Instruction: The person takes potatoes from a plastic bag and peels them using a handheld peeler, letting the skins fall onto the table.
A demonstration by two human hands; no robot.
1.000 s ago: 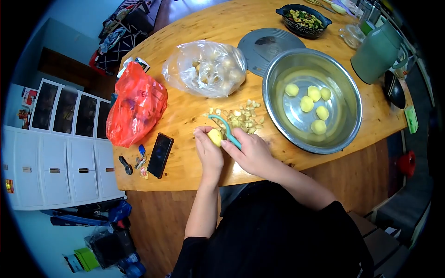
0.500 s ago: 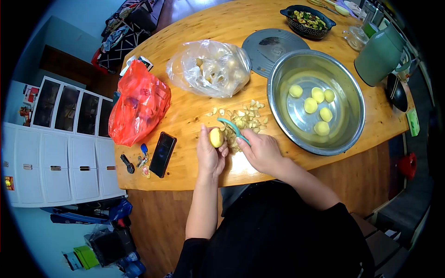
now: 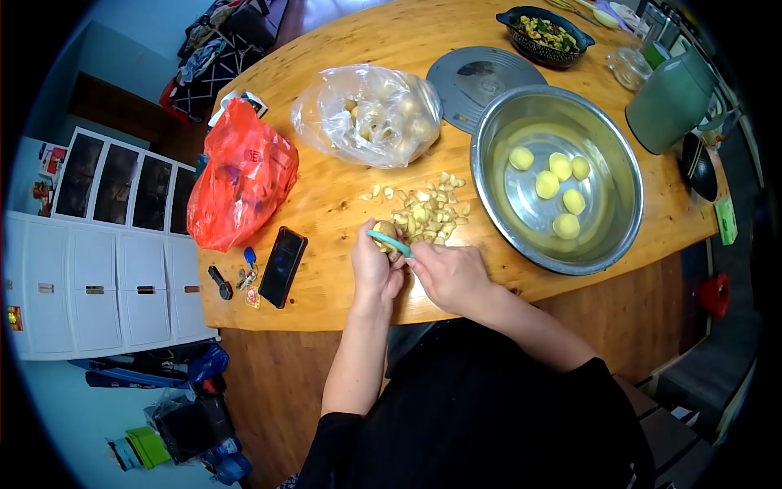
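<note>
Darker lettering marks the red plastic bag (image 3: 240, 183) on the left side of the wooden table (image 3: 330, 273), though from my remote post I can make out no legible word. Nearer, beside the keys (image 3: 243, 280), a small card (image 3: 252, 300) carries red-and-yellow print too small for me to read. At the left edge, a red-and-gold sticker (image 3: 15, 318) on the white cabinet (image 3: 106, 265) and, at right, a green packet (image 3: 726, 218) show marks I cannot decipher.
</note>
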